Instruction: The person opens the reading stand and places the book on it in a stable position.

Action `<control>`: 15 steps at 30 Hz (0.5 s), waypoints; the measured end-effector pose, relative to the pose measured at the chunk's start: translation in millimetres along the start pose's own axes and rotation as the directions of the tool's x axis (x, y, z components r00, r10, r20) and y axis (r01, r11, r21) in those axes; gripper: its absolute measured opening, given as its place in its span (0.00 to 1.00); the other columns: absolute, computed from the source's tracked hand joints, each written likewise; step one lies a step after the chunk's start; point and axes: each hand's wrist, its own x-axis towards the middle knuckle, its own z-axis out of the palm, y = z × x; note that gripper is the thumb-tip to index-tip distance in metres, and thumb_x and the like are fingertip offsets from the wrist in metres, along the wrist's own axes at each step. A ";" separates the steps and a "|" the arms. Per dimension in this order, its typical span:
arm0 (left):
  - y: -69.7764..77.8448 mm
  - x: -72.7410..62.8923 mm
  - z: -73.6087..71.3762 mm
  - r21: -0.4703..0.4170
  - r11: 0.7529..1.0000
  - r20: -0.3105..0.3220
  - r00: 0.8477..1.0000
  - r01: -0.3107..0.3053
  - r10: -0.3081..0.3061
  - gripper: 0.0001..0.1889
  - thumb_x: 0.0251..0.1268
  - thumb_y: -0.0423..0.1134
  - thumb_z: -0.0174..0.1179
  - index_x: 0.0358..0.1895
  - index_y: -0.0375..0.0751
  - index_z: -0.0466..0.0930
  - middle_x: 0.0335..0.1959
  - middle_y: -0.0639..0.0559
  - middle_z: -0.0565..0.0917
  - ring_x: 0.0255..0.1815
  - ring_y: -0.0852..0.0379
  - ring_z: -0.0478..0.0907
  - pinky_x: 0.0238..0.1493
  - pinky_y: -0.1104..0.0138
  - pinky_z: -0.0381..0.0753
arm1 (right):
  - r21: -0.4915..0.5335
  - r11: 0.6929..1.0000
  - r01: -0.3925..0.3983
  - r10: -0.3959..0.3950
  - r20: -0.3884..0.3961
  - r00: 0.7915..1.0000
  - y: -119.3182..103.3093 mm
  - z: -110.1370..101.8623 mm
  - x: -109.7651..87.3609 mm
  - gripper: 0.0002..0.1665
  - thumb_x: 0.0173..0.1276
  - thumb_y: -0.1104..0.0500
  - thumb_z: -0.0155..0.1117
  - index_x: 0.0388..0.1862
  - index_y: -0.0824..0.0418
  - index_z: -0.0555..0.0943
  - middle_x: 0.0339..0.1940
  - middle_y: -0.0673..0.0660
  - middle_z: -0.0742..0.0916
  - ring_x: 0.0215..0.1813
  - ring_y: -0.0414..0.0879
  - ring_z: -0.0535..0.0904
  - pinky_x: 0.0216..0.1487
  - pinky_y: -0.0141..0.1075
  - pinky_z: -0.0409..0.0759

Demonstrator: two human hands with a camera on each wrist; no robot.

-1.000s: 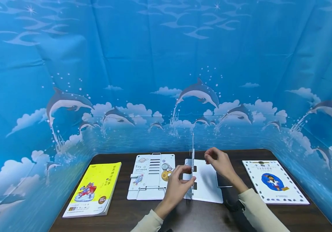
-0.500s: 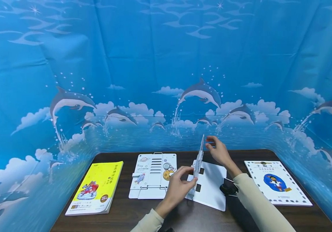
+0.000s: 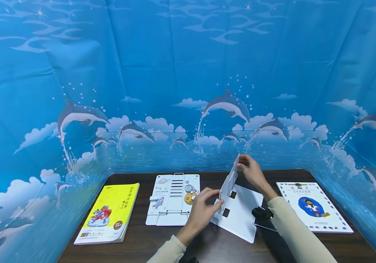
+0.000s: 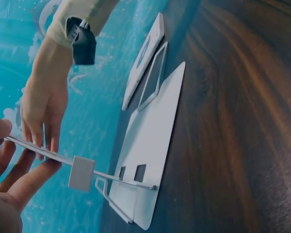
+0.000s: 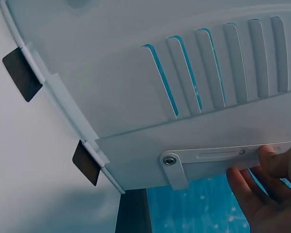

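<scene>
A white book stand (image 3: pixel 240 212) lies half folded, its base on the table. The slotted panel (image 5: pixel 223 73) rises from the base's hinge, leaning right. My left hand (image 3: pixel 201 213) pinches the panel's near edge, thumb and fingers on opposite faces, as the left wrist view also shows. At the panel's far upper corner, my right hand (image 3: pixel 253 175) holds the edge. There its thumb lies on a riveted white strip (image 5: pixel 213 154) in the right wrist view. A white clip (image 4: pixel 81 173) sits on the panel edge beside the left fingers.
Left of the hands, a second white stand (image 3: pixel 164 217) printed with planets lies flat. A yellow book (image 3: pixel 109 208) is at the far left, a white picture book (image 3: pixel 326 223) at the right. A dolphin-printed curtain (image 3: pixel 188 91) rises behind the dark wooden table (image 3: pixel 220 248).
The panel has swung from upright to leaning right, and the base has turned and shifted right. My right hand has come up from beside the panel to its far upper corner and taken hold.
</scene>
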 end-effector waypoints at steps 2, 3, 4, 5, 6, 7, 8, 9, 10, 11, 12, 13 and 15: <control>-1.4 2.5 -1.0 0.034 0.999 -0.015 1.000 -0.011 0.012 0.15 0.68 0.33 0.72 0.56 0.40 0.90 0.47 0.48 0.88 0.50 0.52 0.86 0.43 0.71 0.88 | -0.017 1.000 -0.022 0.022 -0.020 1.000 1.4 -2.7 0.4 0.23 0.86 0.65 0.52 0.75 0.69 0.71 0.68 0.72 0.82 0.72 0.66 0.77 0.68 0.57 0.81; -2.6 4.1 -1.4 0.051 0.998 -0.022 1.000 -0.020 0.021 0.14 0.68 0.34 0.72 0.56 0.40 0.90 0.46 0.49 0.88 0.50 0.52 0.86 0.45 0.69 0.88 | -0.023 0.999 -0.033 0.032 -0.030 0.999 2.3 -4.5 0.2 0.23 0.86 0.65 0.52 0.74 0.69 0.71 0.68 0.72 0.81 0.72 0.66 0.77 0.68 0.57 0.81; -3.8 5.8 -1.8 0.064 0.998 -0.025 0.999 -0.025 0.027 0.14 0.69 0.34 0.72 0.56 0.40 0.90 0.47 0.49 0.88 0.50 0.53 0.86 0.47 0.68 0.88 | -0.028 0.999 -0.041 0.040 -0.042 0.998 3.2 -6.4 -0.2 0.23 0.86 0.65 0.52 0.74 0.69 0.71 0.68 0.72 0.81 0.72 0.67 0.77 0.68 0.57 0.81; -4.5 7.5 -2.4 0.072 0.997 -0.027 0.999 -0.023 0.025 0.14 0.69 0.35 0.72 0.55 0.40 0.90 0.47 0.50 0.89 0.50 0.54 0.86 0.50 0.67 0.87 | -0.036 0.998 -0.048 0.046 -0.056 0.997 4.3 -8.2 -0.6 0.23 0.86 0.65 0.53 0.74 0.69 0.71 0.68 0.72 0.82 0.71 0.67 0.78 0.67 0.57 0.82; -5.1 9.3 -3.0 0.076 0.997 -0.028 0.999 -0.022 0.024 0.13 0.70 0.35 0.71 0.55 0.40 0.91 0.47 0.50 0.89 0.51 0.54 0.86 0.53 0.66 0.87 | -0.042 0.998 -0.052 0.049 -0.070 0.996 5.4 -10.3 -1.2 0.23 0.86 0.65 0.54 0.74 0.70 0.71 0.67 0.73 0.82 0.71 0.67 0.78 0.67 0.57 0.82; -6.2 11.3 -3.7 0.080 0.997 -0.030 0.999 -0.020 0.022 0.13 0.71 0.36 0.71 0.55 0.40 0.91 0.48 0.51 0.89 0.51 0.55 0.86 0.55 0.66 0.86 | -0.048 0.997 -0.056 0.052 -0.086 0.995 6.4 -12.5 -2.1 0.23 0.85 0.64 0.54 0.74 0.70 0.71 0.67 0.73 0.82 0.70 0.67 0.78 0.67 0.57 0.82; -7.1 13.2 -4.3 0.081 0.997 -0.032 0.999 -0.013 0.016 0.12 0.71 0.36 0.71 0.55 0.41 0.91 0.48 0.51 0.89 0.51 0.55 0.87 0.56 0.66 0.86 | -0.049 0.997 -0.061 0.056 -0.098 0.994 7.3 -14.7 -3.2 0.23 0.85 0.65 0.55 0.73 0.70 0.71 0.66 0.73 0.82 0.70 0.67 0.79 0.67 0.57 0.82; -8.1 15.2 -5.0 0.078 0.997 -0.033 0.999 -0.006 0.009 0.12 0.71 0.36 0.70 0.54 0.41 0.91 0.48 0.51 0.89 0.51 0.55 0.87 0.56 0.66 0.86 | -0.052 0.996 -0.066 0.060 -0.110 0.992 8.3 -16.8 -4.5 0.23 0.84 0.65 0.56 0.73 0.70 0.72 0.66 0.73 0.82 0.70 0.67 0.79 0.66 0.58 0.82; -9.1 17.5 -5.9 0.072 0.997 -0.032 0.999 0.005 -0.003 0.11 0.71 0.36 0.70 0.54 0.41 0.91 0.48 0.51 0.90 0.51 0.56 0.88 0.56 0.66 0.87 | -0.057 0.996 -0.068 0.061 -0.125 0.990 9.3 -18.8 -6.0 0.23 0.84 0.65 0.57 0.73 0.70 0.72 0.65 0.73 0.83 0.69 0.67 0.80 0.66 0.58 0.83; -10.2 20.1 -6.9 0.061 0.998 -0.035 0.999 0.014 -0.012 0.11 0.71 0.36 0.70 0.53 0.41 0.91 0.48 0.50 0.90 0.50 0.56 0.88 0.55 0.67 0.87 | -0.063 0.995 -0.072 0.062 -0.140 0.988 10.0 -20.5 -7.5 0.23 0.84 0.65 0.58 0.72 0.71 0.73 0.65 0.73 0.83 0.68 0.67 0.80 0.66 0.58 0.83; -11.8 23.0 -7.8 0.051 0.998 -0.039 0.999 0.021 -0.019 0.10 0.71 0.36 0.71 0.52 0.42 0.91 0.48 0.49 0.91 0.49 0.56 0.89 0.54 0.67 0.87 | -0.064 0.995 -0.077 0.066 -0.155 0.986 10.8 -22.2 -9.0 0.23 0.83 0.65 0.59 0.72 0.70 0.73 0.64 0.73 0.84 0.68 0.67 0.81 0.66 0.58 0.83; -13.7 26.2 -8.6 0.041 0.999 -0.044 0.999 0.029 -0.027 0.09 0.71 0.36 0.71 0.51 0.42 0.91 0.48 0.49 0.92 0.48 0.56 0.90 0.51 0.69 0.88 | -0.064 0.994 -0.083 0.071 -0.171 0.983 11.5 -23.4 -10.6 0.22 0.83 0.65 0.60 0.71 0.70 0.74 0.63 0.73 0.84 0.67 0.67 0.82 0.65 0.58 0.83; -17.0 33.4 -10.7 0.021 0.999 -0.057 0.997 0.044 -0.043 0.08 0.70 0.36 0.71 0.49 0.42 0.91 0.47 0.47 0.93 0.44 0.57 0.91 0.46 0.70 0.88 | -0.064 0.994 -0.093 0.078 -0.204 0.976 13.0 -25.3 -13.3 0.22 0.82 0.64 0.61 0.70 0.70 0.75 0.62 0.73 0.85 0.65 0.67 0.83 0.64 0.58 0.84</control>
